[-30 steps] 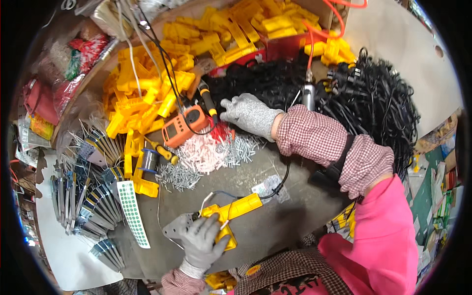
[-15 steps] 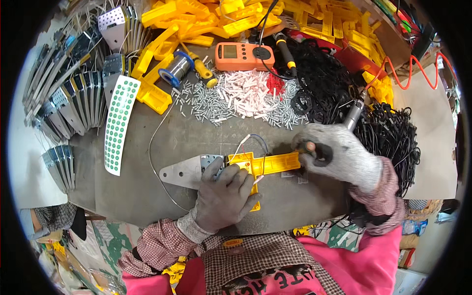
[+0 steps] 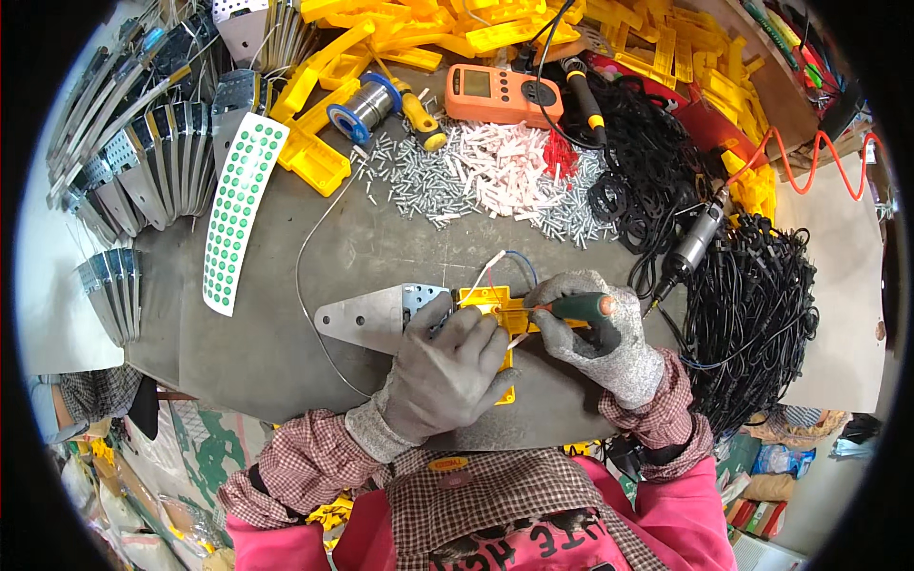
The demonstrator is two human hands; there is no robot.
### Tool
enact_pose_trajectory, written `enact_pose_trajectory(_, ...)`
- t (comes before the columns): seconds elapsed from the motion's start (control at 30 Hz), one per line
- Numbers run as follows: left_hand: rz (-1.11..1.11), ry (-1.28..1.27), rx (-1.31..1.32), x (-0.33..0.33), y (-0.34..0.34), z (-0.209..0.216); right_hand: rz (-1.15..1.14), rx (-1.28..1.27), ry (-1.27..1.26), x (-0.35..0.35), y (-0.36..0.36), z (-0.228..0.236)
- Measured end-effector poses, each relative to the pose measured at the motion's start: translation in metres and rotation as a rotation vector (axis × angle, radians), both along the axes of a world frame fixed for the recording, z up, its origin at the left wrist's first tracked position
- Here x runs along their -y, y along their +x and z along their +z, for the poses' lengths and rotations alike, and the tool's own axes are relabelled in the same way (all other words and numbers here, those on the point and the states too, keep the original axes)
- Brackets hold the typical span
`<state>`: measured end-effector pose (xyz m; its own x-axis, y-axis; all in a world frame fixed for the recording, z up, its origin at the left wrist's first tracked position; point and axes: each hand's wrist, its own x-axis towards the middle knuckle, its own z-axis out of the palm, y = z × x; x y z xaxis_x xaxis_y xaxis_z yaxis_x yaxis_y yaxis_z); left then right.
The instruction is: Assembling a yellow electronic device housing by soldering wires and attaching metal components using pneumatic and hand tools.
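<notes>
A grey-gloved left hand [image 3: 443,371] of mine presses down on a yellow plastic housing [image 3: 484,298], its fingers bent over the part and partly hiding it. From the housing's left side sticks out a tapered metal plate [image 3: 362,320] with holes. My gloved right hand [image 3: 619,344] grips a screwdriver [image 3: 581,306] by its dark green handle. The shaft points left into the housing, and its tip is hard to make out. A loop of thin white and blue wire [image 3: 518,254] rises from the housing's far side.
Behind lie piles of screws [image 3: 428,186], pale sleeves [image 3: 505,171], an orange meter [image 3: 500,95], a solder spool [image 3: 367,107] and yellow housings [image 3: 400,29]. A power driver [image 3: 695,243] and black cables [image 3: 752,314] are right; a green-dot sticker sheet [image 3: 243,214] and metal plates [image 3: 143,162] left.
My right hand has come left to the housing, bringing the screwdriver over it. The power driver, partly hidden before, now shows on the bench. My left hand stays on the housing.
</notes>
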<state>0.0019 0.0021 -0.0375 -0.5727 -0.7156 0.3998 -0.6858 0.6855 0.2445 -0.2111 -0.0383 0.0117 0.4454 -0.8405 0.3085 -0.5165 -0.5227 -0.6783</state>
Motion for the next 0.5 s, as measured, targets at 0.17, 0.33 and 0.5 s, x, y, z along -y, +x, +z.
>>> enact_pose_trajectory(0.17, 0.072, 0.133, -0.257, 0.013, 0.008, 0.036, -0.003, -0.202, -0.005, -0.001, 0.012, 0.005)
enact_pose_trajectory(0.33, 0.033, -0.288, -0.059, 0.061, -0.062, 0.183, 0.056, -0.212, 0.074, -0.006, 0.020, 0.010)
enact_pose_trajectory(0.5, -0.115, 0.178, -0.259, 0.100, -0.052, 0.132, 0.110, -0.061, 0.255, 0.004, 0.024, -0.042)
